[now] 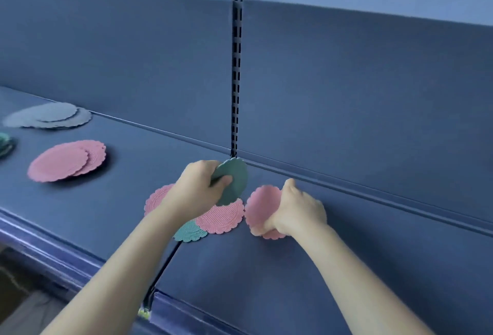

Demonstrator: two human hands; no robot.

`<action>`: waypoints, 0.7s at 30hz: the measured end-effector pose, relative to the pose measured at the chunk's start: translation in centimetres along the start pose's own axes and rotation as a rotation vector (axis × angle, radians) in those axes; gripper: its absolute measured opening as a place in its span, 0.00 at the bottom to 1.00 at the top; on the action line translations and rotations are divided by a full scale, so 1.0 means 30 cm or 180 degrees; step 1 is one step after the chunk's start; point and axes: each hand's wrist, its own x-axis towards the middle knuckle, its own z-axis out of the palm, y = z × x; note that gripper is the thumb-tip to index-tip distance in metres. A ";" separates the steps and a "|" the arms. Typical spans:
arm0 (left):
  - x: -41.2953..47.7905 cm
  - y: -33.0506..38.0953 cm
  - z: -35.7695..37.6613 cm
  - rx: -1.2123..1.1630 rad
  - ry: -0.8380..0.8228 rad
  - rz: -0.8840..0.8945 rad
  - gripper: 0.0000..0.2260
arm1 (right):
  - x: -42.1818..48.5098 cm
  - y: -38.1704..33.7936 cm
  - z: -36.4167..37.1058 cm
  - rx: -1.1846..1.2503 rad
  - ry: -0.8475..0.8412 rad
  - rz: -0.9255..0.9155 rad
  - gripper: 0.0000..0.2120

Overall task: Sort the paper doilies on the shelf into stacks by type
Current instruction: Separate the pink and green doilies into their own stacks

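Hands: left hand (197,190) pinches scalloped green doily (236,184), right hand (298,212) pink doily (260,205).

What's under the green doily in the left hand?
A pink doily lies beneath the tilted green doily; a second pink doily and a teal doily poke out under the left hand. The wrist hides their overlap.

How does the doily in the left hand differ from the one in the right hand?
Colour: the left hand holds a green doily; the right hand holds a pink doily. Pose: the green doily is raised and tilted; the pink doily sits low by the shelf. Both are round and scalloped.
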 end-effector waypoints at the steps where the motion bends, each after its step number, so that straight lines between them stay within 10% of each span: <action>1: -0.036 -0.007 -0.021 -0.0039 0.0127 -0.0156 0.10 | -0.007 -0.007 -0.002 -0.0194 0.0129 -0.0129 0.33; 8: -0.364 -0.141 -0.254 -0.0315 0.0603 -0.0894 0.05 | -0.128 -0.169 -0.070 0.0475 0.1247 -0.1524 0.07; 21: -0.688 -0.616 -0.756 -0.2393 0.1305 -0.1614 0.09 | -0.384 -0.780 0.205 0.3466 -0.0511 -0.1914 0.11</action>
